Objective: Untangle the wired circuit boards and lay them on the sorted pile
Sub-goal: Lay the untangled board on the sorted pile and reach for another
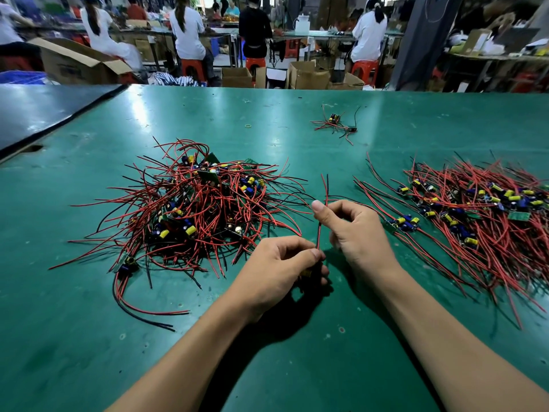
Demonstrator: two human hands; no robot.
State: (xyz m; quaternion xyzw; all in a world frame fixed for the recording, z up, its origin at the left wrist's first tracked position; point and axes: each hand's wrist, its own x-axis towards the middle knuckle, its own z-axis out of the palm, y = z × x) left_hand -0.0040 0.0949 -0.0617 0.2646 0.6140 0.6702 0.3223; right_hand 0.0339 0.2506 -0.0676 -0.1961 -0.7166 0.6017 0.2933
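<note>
1. Two hands worked close in front of the person over the green worktop (267,367). The left hand (282,272) was curled round a small circuit board (306,273), mostly hidden in its fingers, apparently to anchor it.
2. Just above, the right hand (353,230) pinched that board's wire pair (318,236) between thumb and forefinger, seemingly to draw the leads straight. Their free ends stood up past the thumb.
3. Left of the hands, and near the left one, lay the tangled pile (202,209), its wires running every way.
4. Right of the hands lay the sorted pile (475,212), its leads combed roughly one way, which probably explains the straightening.
5. Farther back, a small cluster of boards (335,123) sat well apart.
</note>
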